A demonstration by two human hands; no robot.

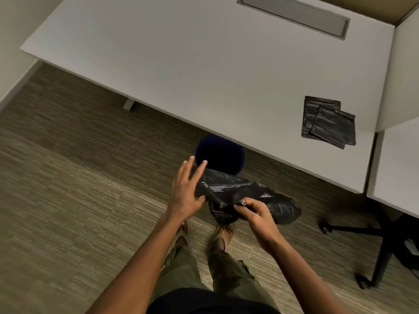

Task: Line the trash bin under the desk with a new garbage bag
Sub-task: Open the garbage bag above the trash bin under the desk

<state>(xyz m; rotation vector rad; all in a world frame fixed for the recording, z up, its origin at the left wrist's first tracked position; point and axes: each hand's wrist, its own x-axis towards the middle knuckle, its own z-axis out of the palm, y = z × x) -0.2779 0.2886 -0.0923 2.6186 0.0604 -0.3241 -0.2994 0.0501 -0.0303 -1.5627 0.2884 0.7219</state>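
While the right hand (pixel 254 214) pinches a bunched edge of the black garbage bag (pixel 244 196) between thumb and fingertips, the left hand (pixel 186 191) is spread wide, fingers splayed and lifted, its palm resting against the bag's left side near a patch of small white print. The bag hangs crumpled between the two hands, its loose end trailing off to the right of the right hand, above the carpet (pixel 68 177). Just beyond the left hand's fingertips stands the dark round trash bin (pixel 221 154), its far side tucked beneath the near edge of the white desk (pixel 181 64); whether the bin has anything in it cannot be told, since its inside reads as plain darkness. Well beyond the right hand and off to its right, a small stack of folded black bags (pixel 328 121) lies flat on the desk. Farther to the right of that hand, the black wheeled base of a chair (pixel 371 232) stands on the floor. Below the hands, the person's two feet in sandals (pixel 223 234) point toward the bin.
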